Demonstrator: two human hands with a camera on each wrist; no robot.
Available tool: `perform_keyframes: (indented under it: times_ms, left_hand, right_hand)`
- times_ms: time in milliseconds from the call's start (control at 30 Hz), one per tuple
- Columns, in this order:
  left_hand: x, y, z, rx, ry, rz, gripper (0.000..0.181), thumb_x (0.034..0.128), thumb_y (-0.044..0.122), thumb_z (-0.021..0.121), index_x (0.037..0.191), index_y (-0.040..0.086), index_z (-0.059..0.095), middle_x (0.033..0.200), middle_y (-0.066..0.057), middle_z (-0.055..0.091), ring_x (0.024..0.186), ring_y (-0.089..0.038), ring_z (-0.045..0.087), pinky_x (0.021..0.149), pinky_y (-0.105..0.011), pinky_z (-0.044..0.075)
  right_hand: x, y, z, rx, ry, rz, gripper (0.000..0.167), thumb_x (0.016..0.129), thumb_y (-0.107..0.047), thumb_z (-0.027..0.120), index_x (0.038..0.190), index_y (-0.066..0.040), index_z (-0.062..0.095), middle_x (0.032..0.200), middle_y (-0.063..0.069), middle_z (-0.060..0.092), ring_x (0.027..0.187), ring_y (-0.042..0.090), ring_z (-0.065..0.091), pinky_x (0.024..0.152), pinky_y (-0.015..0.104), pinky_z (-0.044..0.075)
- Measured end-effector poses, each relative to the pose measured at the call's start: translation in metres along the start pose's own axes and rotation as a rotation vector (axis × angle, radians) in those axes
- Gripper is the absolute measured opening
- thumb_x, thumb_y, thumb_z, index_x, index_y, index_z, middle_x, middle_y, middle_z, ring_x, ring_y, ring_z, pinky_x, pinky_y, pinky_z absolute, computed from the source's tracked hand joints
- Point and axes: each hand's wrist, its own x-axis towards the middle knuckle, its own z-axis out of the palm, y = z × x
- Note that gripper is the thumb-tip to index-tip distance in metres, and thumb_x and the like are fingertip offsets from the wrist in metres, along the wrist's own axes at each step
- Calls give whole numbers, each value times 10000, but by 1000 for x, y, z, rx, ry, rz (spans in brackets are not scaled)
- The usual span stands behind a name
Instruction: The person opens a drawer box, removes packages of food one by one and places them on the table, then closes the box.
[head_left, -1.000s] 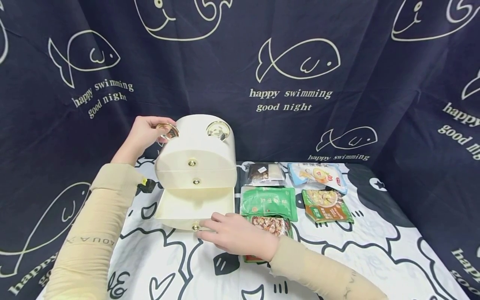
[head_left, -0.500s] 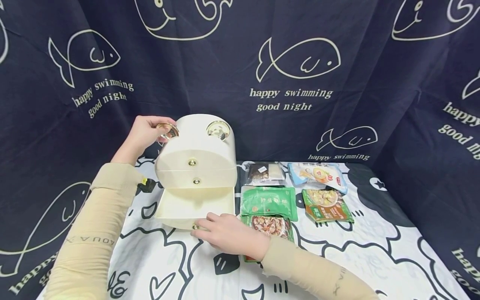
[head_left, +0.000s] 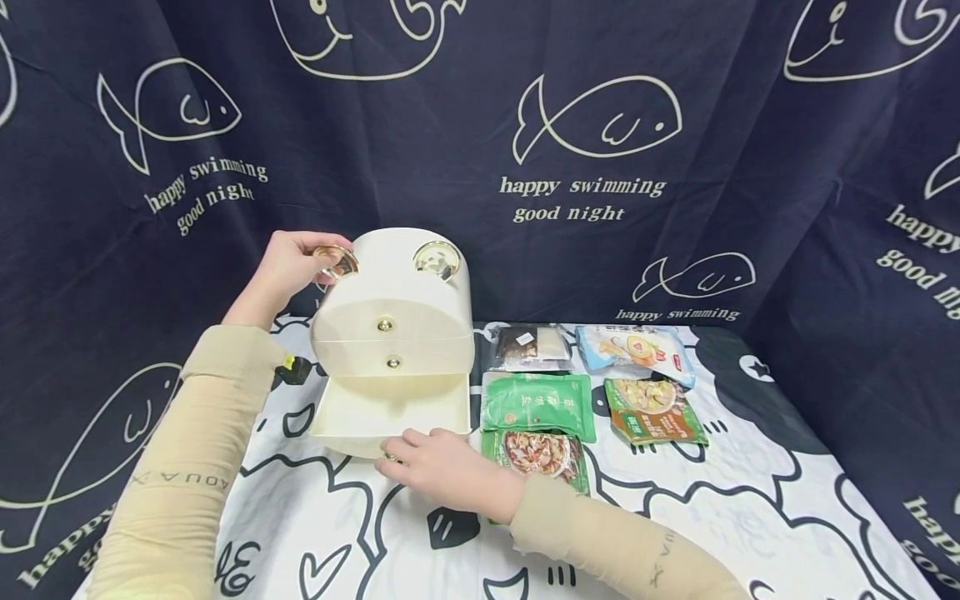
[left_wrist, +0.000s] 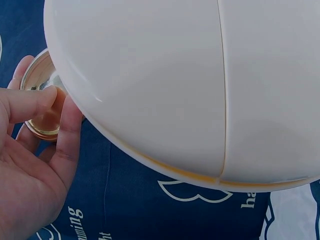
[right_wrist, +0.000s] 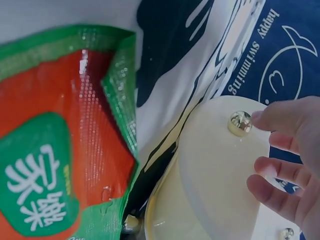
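Note:
A white rounded cabinet with two gold ear-like discs stands at centre-left in the head view, its bottom drawer pulled out, with no contents visible inside. My left hand grips the left gold disc, thumb on its face and fingers behind. At the drawer's front, my right hand has its fingers loosely bent, without closing round anything. In the right wrist view the thumb tip meets or nearly meets a round gold knob; the other fingertips are spread over the white front.
Right of the cabinet lie several food packets: a dark clear-wrapped one, a light blue one, a green one, a green-brown one and a green-red one, close beside my right forearm. A dark blue fish-print curtain hangs behind.
My right hand has shifted slightly left along the drawer front, covering more of the knob and uncovering more of the green-red packet. The left hand and the drawer look unchanged.

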Motion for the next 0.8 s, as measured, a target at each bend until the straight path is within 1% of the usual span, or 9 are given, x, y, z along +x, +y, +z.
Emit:
perform_keyframes:
  times_ms: [67, 167, 267, 300, 400, 533, 600, 733, 800]
  left_hand:
    - [0, 1, 0, 1, -1, 1, 215, 872, -14, 620, 1058, 58, 698, 981, -144, 703, 725, -101, 654, 607, -261, 597]
    - [0, 1, 0, 0, 2, -2, 216, 871, -15, 620, 1058, 58, 698, 970, -130, 707, 724, -95, 652, 600, -247, 593]
    - [0, 1, 0, -2, 3, -2, 217, 870, -16, 620, 1058, 58, 698, 923, -77, 718, 735, -111, 656, 595, -238, 589]
    - [0, 0, 0, -3, 2, -3, 216, 871, -15, 619, 1058, 60, 698, 900, -48, 719, 740, -118, 658, 598, -242, 591]
    - [0, 0, 1, -9, -1, 0, 216, 870, -18, 618, 1055, 61, 699, 871, -14, 717, 744, -130, 661, 614, -270, 600]
    - [0, -1, 1, -18, 0, 11, 215, 866, -25, 619, 1048, 55, 700, 900, -63, 719, 715, -99, 656, 630, -306, 608]
    - [0, -1, 1, -19, 1, 15, 213, 867, -24, 619, 1047, 54, 700, 897, -63, 719, 704, -86, 652, 632, -312, 609]
    - [0, 0, 0, -19, 0, 9, 212, 868, -21, 620, 1048, 58, 701, 855, -3, 715, 707, -88, 650, 625, -299, 606]
    - [-1, 1, 0, -19, 2, 6, 210, 869, -21, 620, 1047, 56, 700, 854, 0, 715, 708, -90, 650, 611, -278, 601]
  right_hand:
    - [1, -1, 2, -9, 10, -10, 301, 950, -184, 438, 1215, -245, 564, 1212, -68, 535, 973, 83, 543, 550, 181, 485]
    - [4, -3, 5, -34, 22, -26, 299, 947, -184, 418, 1192, -245, 579, 1194, -71, 542, 985, 80, 537, 579, 183, 496]
    - [6, -5, 7, -60, 23, -37, 297, 947, -191, 412, 1172, -249, 596, 1171, -75, 548, 991, 72, 534, 600, 183, 503]
    - [7, -5, 7, -65, 24, -37, 288, 949, -192, 417, 1162, -247, 603, 1165, -76, 551, 989, 70, 536, 603, 182, 504]
    - [10, -7, 8, -91, 23, -38, 254, 945, -183, 446, 1120, -236, 623, 1148, -77, 559, 974, 63, 543, 600, 173, 505]
    - [14, -8, 10, -135, 20, -46, 233, 929, -167, 480, 1084, -223, 646, 1132, -86, 567, 955, 53, 546, 595, 159, 499]
    - [17, -9, 11, -148, 21, -47, 223, 922, -166, 502, 1068, -223, 659, 1109, -91, 567, 937, 48, 548, 592, 155, 497]
    - [21, -10, 13, -158, 18, -51, 194, 904, -155, 540, 1014, -227, 681, 1038, -90, 556, 893, 48, 554, 588, 154, 501]
    - [22, -11, 15, -171, 13, -61, 182, 893, -154, 550, 985, -228, 689, 1003, -86, 549, 876, 52, 553, 584, 155, 503]
